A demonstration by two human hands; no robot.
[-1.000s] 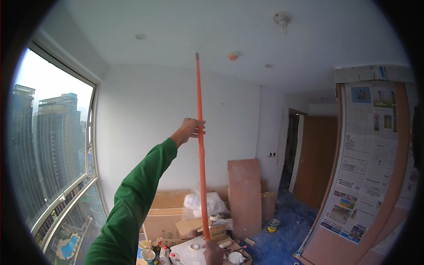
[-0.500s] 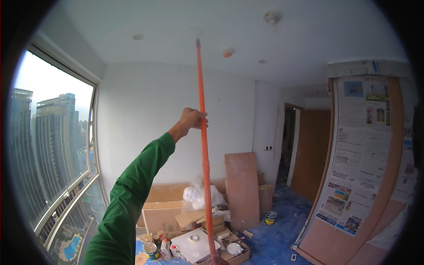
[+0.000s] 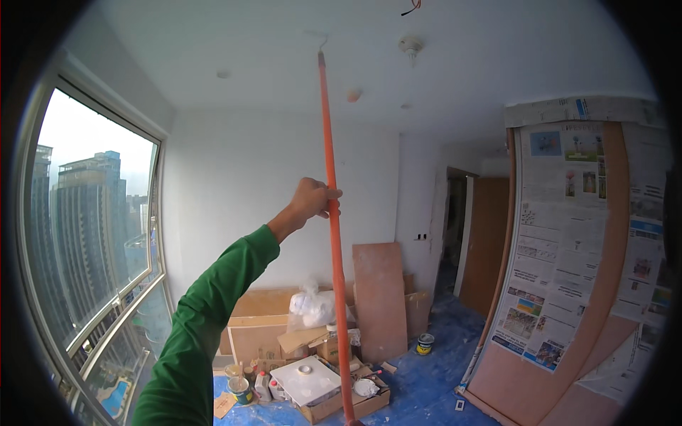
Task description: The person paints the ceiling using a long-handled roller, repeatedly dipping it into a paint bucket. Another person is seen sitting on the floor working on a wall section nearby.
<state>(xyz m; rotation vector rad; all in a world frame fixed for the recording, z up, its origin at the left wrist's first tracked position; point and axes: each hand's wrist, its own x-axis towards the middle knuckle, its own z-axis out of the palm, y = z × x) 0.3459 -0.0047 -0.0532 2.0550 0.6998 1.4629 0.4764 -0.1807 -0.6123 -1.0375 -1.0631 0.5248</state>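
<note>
A long orange extension pole (image 3: 331,153) rises steeply from the lower edge toward the white ceiling (image 3: 277,42). At its top, a thin bent wire frame (image 3: 324,41) leads to a pale roller head that blends into the ceiling and seems to touch it. My left hand (image 3: 312,199), in a green sleeve, is closed round the pole at mid-height. Only a sliver of my right hand (image 3: 356,422) shows at the bottom edge, against the pole's lower part; most of its fingers are cut off.
Boards, a flat box (image 3: 305,380), a plastic bag (image 3: 311,309) and paint cans (image 3: 240,389) crowd the far wall. Another can (image 3: 425,344) stands on blue floor sheeting (image 3: 419,390). Left is a window (image 3: 99,213); right, a newspaper-covered cabinet (image 3: 554,263). A light fixture (image 3: 410,46) and loose wires (image 3: 412,8) hang above.
The view has turned a little right and up, so the room sits further left. The pole's tip appears slightly higher on the ceiling. Less of my right hand shows; both hands stay on the pole.
</note>
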